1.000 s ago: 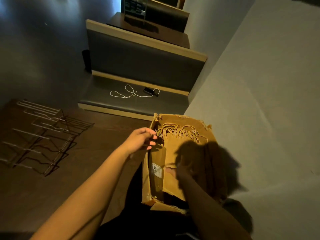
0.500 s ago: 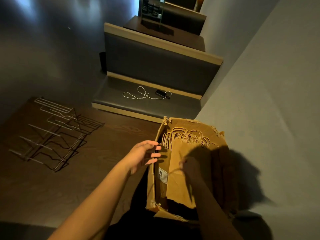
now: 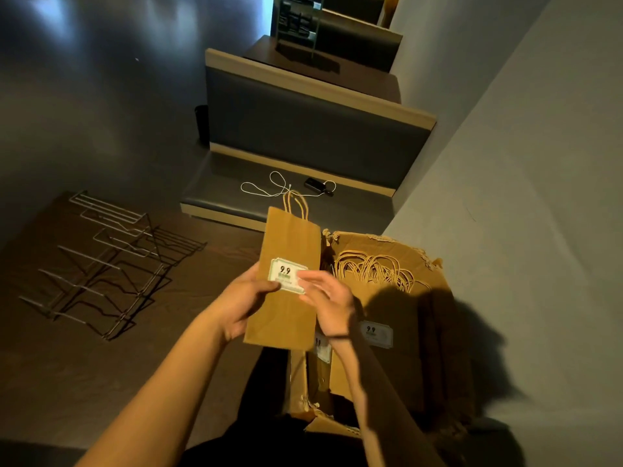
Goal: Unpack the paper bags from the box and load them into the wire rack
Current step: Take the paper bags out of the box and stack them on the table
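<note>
Head view, item in hand: one flat brown paper bag (image 3: 286, 291), folded, twisted-paper handles uppermost, white label reading "9.9" on its face. Location: held upright above the near edge of the bench (image 3: 67, 365), just left of the open cardboard box (image 3: 404, 348) and clear of it. Grip, left hand (image 3: 242, 305): fingers curled behind the bag's left edge, thumb pressed onto the front beside the label. Grip, right hand (image 3: 328, 298): fingers laid across the label and right edge, pinching the bag from that side. Remaining stock: a packed row of like bags (image 3: 374, 274) standing in the box, handles showing in a tangle. Destination: wire rack (image 3: 104, 264), lying on the bench well to the left, every slot unfilled. Handling note, as a judgement: the step is carrying this first bag across to the rack; keep it flat and closed, hold low on the body rather than by the handles, and slide it bottom-first between two wire dividers so the thin paper neither creases nor snags on a wire end.
</note>
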The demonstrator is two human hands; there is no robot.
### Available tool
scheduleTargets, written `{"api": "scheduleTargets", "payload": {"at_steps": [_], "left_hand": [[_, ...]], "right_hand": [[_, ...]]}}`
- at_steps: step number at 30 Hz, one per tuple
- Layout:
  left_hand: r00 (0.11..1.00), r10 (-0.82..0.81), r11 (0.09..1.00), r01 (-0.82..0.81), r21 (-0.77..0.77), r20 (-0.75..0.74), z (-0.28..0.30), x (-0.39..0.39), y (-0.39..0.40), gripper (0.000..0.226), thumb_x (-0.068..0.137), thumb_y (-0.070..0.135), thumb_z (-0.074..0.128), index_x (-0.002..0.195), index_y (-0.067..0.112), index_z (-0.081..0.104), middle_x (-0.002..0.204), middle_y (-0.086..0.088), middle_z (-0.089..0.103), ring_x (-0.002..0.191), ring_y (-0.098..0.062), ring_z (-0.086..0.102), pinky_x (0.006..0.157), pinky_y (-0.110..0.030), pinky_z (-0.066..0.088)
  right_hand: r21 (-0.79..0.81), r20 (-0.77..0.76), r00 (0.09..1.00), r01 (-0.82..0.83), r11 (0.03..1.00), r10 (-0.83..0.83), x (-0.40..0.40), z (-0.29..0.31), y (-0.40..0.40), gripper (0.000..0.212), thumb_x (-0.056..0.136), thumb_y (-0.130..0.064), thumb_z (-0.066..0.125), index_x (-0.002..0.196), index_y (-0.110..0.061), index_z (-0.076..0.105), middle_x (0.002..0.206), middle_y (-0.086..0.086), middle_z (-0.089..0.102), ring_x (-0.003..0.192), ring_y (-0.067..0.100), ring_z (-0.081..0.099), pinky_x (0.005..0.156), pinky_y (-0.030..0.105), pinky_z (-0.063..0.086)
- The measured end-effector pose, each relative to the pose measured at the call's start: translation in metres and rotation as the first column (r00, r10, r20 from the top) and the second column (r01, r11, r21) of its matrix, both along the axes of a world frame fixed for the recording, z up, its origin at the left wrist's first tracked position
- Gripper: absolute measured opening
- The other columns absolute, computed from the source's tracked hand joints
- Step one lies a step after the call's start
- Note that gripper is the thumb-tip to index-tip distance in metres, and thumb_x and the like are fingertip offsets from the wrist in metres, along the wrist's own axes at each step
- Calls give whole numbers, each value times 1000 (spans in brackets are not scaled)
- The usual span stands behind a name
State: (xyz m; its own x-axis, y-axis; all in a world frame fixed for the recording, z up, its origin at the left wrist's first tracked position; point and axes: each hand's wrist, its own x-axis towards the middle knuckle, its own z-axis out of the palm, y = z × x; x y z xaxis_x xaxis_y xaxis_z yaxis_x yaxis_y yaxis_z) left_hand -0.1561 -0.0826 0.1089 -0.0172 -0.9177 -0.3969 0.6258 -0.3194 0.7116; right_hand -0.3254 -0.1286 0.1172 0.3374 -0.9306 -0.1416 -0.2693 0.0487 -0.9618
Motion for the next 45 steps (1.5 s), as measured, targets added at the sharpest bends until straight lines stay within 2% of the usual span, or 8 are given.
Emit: {"api": "scheduleTargets", "payload": {"at_steps": [3,6,9,14,22,27,31,45], "left_hand": [[999,17,999,-19,37,52,-11,16,6,53,96,-11,43,140,15,54,123,-20,70,105,-34,71,79,-44,61],[996,64,995,-69,77,68,-17,22,9,52,96,-10,43,139,16,56,123,-20,70,106,-35,70,86,-49,58],[992,103,988,-111,108,77,-26,26,12,50,97,-8,44,139,18,56,126,-20,69,110,-37,68,91,-52,55],[988,139,976,-148,158,64,-30,25,17,46,98,-6,45,136,17,58,123,-20,70,106,-36,69,80,-48,61],[992,117,972,-122,203,36,-33,11,20,43,100,-4,44,134,17,59,117,-19,73,93,-32,74,71,-44,62],[993,99,971,-110,213,62,-30,10,21,44,100,-2,46,136,20,58,120,-19,71,100,-34,71,78,-46,60],[993,101,970,-114,215,68,-29,8,21,44,100,-1,46,137,21,58,120,-19,72,100,-35,71,82,-47,60],[991,109,980,-119,158,74,-15,9,29,42,101,1,48,136,22,58,119,-16,73,103,-34,71,84,-48,58]], "right_hand": [[-112,-213,908,344,932,-361,-29,-35,-19,26,89,-4,69,109,-21,65,114,2,66,114,23,63,99,31,49],[133,-471,850,335,933,-238,-57,-62,-28,78,78,-37,78,144,-9,45,144,16,46,130,33,50,105,33,42],[99,-559,808,286,953,-185,-63,-76,-19,62,93,-27,71,146,-9,43,146,15,45,127,28,52,95,28,43],[485,-329,939,79,871,98,-41,-82,0,85,89,-73,52,157,-30,27,160,1,33,144,28,36,112,46,35],[665,-88,996,58,745,0,-36,-99,5,97,72,-73,71,154,-40,32,164,3,29,148,33,28,114,52,34],[521,-141,990,54,852,24,-45,-86,5,20,93,-38,67,111,-46,63,142,5,55,94,13,53,72,25,45],[436,-137,983,-49,899,120,-46,-52,3,47,92,-49,65,137,-40,54,138,-8,49,126,20,50,95,37,53],[-379,-224,956,95,921,-191,-65,22,-22,28,102,-4,47,120,-2,67,99,3,72,71,-4,67,58,13,54]]}}
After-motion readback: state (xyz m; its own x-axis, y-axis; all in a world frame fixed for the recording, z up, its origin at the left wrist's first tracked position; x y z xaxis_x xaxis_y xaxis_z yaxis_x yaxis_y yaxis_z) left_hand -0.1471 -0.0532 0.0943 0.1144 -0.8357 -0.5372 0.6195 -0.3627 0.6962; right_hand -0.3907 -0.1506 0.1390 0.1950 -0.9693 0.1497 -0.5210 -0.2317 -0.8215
